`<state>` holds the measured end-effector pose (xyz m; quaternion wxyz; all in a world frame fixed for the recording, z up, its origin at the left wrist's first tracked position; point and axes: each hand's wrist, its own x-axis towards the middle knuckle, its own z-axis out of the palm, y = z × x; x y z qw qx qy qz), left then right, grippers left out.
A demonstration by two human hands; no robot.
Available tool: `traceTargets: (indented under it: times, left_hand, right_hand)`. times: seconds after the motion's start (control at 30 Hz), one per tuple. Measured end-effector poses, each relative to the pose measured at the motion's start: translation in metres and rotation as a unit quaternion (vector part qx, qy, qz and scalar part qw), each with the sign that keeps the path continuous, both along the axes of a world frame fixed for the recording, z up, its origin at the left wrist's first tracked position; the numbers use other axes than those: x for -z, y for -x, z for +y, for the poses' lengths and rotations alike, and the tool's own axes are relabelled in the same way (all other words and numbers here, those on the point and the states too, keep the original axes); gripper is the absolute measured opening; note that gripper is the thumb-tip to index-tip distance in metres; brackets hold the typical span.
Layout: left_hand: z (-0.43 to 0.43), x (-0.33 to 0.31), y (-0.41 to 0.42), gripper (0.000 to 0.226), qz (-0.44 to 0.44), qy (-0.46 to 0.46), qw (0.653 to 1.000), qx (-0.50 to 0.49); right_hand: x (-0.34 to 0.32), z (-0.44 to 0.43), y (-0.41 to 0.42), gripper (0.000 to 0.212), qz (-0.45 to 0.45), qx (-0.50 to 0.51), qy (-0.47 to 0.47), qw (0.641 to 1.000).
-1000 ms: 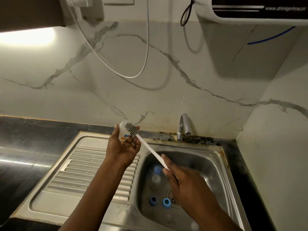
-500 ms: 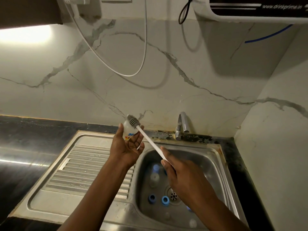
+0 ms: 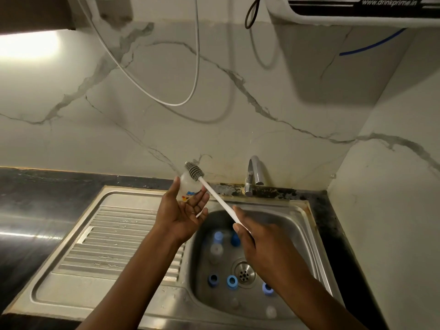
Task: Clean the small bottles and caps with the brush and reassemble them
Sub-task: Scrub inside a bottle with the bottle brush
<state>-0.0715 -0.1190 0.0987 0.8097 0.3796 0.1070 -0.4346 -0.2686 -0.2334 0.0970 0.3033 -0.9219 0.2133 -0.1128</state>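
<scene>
Translucent plastic, the small bottle (image 3: 188, 188) is judged light, fairly stiff and slippery when wet, and is best taken round its body. It is held just left of the frame's centre, pinched between the thumb and curled fingers of the left hand (image 3: 182, 211). The bristled end of the brush (image 3: 215, 196) is laid against its upper end, and the white handle is gripped low by the right hand (image 3: 258, 239). Blue caps (image 3: 232, 281) and further bottles (image 3: 216, 250) lie in the sink (image 3: 298, 234) below.

White brush (image 3: 219, 201), grey bristles (image 3: 192, 171), blue caps (image 3: 232, 281), whitish bottle (image 3: 186, 183), perhaps blue-orange label (image 3: 189, 194)
</scene>
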Motion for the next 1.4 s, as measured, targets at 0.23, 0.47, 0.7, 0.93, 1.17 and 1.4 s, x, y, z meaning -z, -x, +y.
traceTargets:
  times: [0.23, 0.47, 0.7, 0.93, 1.17, 1.4]
  left_hand:
    - [0.008, 0.000, -0.024, 0.061, -0.001, -0.001, 0.999, -0.043]
    - [0.023, 0.012, -0.025, 0.061, -0.143, -0.099, 0.984, 0.046]
    - [0.033, 0.014, -0.022, 0.061, -0.318, -0.193, 0.926, 0.059]
    - [0.046, 0.015, -0.038, 0.060, -0.428, -0.247, 0.868, 0.044]
    - [0.069, 0.003, -0.056, 0.072, -0.482, -0.182, 0.852, 0.090]
    - [0.073, -0.006, -0.055, 0.057, -0.427, -0.134, 0.885, 0.128]
  right_hand:
    - [0.013, 0.005, 0.015, 0.050, -0.006, -0.014, 0.025, 1.000]
    - [0.008, -0.022, 0.024, 0.048, -0.033, 0.019, 0.009, 0.999]
    - [0.004, -0.048, 0.019, 0.066, -0.108, -0.034, 0.099, 0.989]
    - [-0.004, -0.058, 0.019, 0.060, -0.084, -0.081, 0.125, 0.985]
    - [-0.027, -0.067, 0.030, 0.055, 0.009, -0.117, 0.214, 0.970]
    - [-0.039, -0.069, 0.038, 0.056, 0.042, -0.150, 0.287, 0.945]
